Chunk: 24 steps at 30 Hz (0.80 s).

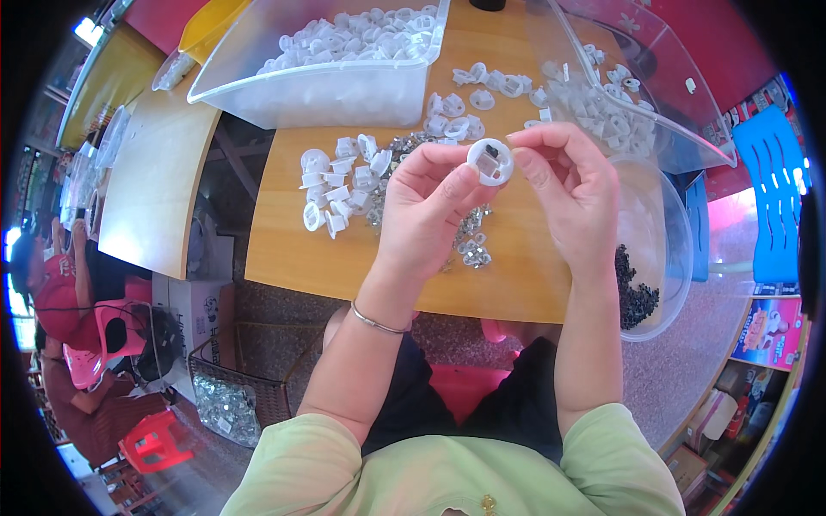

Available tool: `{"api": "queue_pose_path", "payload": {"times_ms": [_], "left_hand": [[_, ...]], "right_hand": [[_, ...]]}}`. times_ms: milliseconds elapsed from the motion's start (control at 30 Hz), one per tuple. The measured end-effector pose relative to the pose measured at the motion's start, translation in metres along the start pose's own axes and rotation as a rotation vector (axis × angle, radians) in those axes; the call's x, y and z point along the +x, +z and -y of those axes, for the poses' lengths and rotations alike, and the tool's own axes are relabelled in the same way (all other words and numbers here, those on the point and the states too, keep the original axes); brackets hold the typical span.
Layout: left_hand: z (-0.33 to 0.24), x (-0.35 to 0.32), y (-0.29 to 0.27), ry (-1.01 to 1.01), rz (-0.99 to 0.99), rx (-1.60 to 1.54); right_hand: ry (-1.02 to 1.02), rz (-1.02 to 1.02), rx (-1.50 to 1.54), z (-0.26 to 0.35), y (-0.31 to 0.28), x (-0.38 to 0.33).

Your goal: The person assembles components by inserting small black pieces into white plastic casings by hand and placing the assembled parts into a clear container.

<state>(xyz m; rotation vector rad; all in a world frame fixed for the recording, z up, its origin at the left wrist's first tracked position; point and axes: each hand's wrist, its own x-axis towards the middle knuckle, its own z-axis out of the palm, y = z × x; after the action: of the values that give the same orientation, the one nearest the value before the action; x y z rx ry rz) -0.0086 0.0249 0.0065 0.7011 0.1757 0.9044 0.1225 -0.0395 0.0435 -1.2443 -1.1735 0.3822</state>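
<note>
Over the table, my left hand (426,198) pinches a round white plastic part (492,163) between thumb and forefinger. The part has a ring-shaped rim and an opening in its middle, with a small black piece and a metallic-looking piece inside. My right hand (564,189) is closed, its thumb and fingertip at the right side of the rim; whether it also holds something small is hidden. Left of my left hand lies a group of similar white plastic parts (337,181). Small shiny metal pieces (475,252) are scattered beneath my hands.
At the back stands a translucent bin (335,95) heaped with white parts. A clear tub (688,129) tilts at the right, more white parts beside it. Below it, a round clear basin (675,318) holds small black pieces (635,297). Another person (95,378) sits at the far left.
</note>
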Motion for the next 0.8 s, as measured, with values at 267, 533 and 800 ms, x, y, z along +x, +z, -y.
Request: {"api": "queue_pose_path", "payload": {"times_ms": [267,533,800], "left_hand": [[-0.001,0.001,-0.001,0.025,0.004,0.014],[-0.003,0.0,0.002,0.047,-0.009,0.097],[-0.003,0.0,-0.002,0.055,-0.062,0.189]], "right_hand": [[0.144,0.041,0.106,0.004,0.009,-0.003],[0.02,0.008,-0.051,0.004,0.011,-0.004],[-0.167,0.02,-0.401,0.008,0.016,-0.004]]}}
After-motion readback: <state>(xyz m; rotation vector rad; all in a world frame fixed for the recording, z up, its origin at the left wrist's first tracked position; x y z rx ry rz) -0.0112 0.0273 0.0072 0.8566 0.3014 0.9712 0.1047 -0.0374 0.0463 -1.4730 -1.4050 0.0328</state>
